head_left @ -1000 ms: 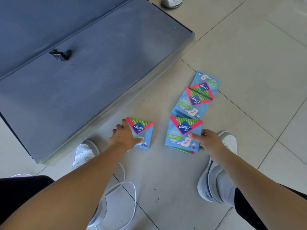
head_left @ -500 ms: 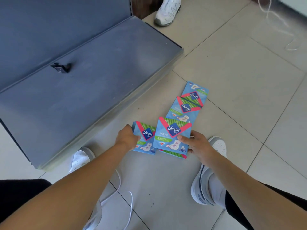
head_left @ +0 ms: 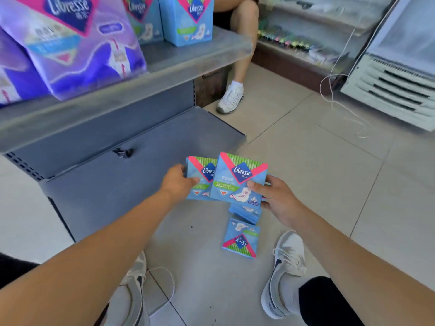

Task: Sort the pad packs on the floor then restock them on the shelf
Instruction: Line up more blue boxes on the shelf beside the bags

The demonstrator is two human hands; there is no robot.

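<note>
My left hand grips a small blue Libresse pad pack by its left edge, lifted off the floor. My right hand pinches a larger blue pad pack at its right side, and that pack overlaps the small one in front of the grey lower shelf. Two more blue packs stay on the floor tiles below my hands: one lies upside down, another is partly hidden behind the held pack. The upper shelf carries purple packs and blue packs.
A black clip sits on the lower shelf. Another person's leg and white shoe stand beyond the shelf end. A white cooler grille and a loose white cord are at the right. My own shoes flank the floor packs.
Both hands have lifted their packs off the floor and brought them together. My view has tilted up, so the upper shelf, the other person and the cooler now show.
</note>
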